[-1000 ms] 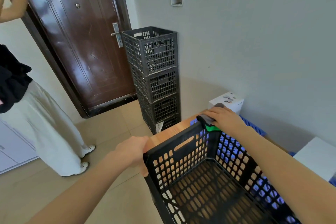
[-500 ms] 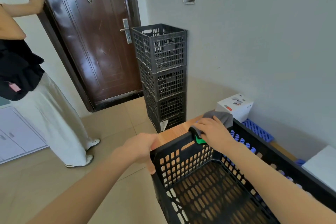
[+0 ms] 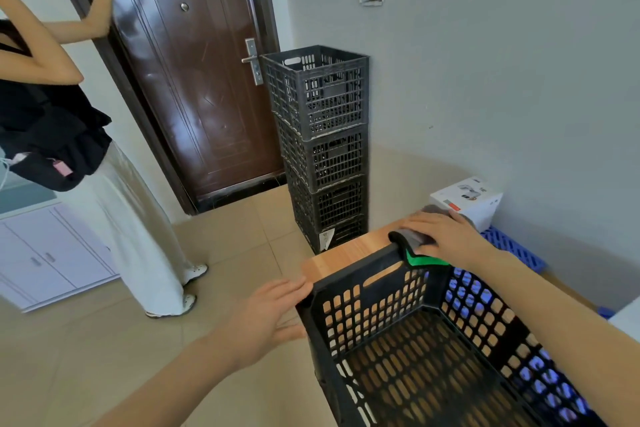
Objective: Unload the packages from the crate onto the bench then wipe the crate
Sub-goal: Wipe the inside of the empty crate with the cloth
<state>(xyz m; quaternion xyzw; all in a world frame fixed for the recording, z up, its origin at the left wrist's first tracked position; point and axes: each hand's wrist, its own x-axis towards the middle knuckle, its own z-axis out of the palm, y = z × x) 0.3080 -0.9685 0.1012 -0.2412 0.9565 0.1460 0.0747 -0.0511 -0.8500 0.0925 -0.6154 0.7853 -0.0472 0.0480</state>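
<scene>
the one black crate (image 3: 356,276) on the wooden bench (image 3: 346,255) stands with nothing in it, its floor and walls all open lattice. it looks like light, stiff moulded plastic, likely to skid on the smooth wood when pushed, so it wants a steadying hold on the rim or through the slot handle in the end wall, not on the thin ribs. the left hand (image 3: 266,319) rests at the near left corner, fingers fairly straight and slightly spread against the outer wall. the right hand (image 3: 450,239) presses a soft grey cloth (image 3: 410,239) with a green edge over the far corner of the rim, fingers close together and laid over it; the thumb is hidden. the cloth should fold easily round the ribs. counted: one cloth, two white boxes, one (image 3: 465,199) behind the crate and one (image 3: 627,322) at the right edge, one blue slatted panel (image 3: 512,246), and a stack of black crates (image 3: 325,149) by the wall, apparently four. another person (image 3: 114,204) stands near the door.
</scene>
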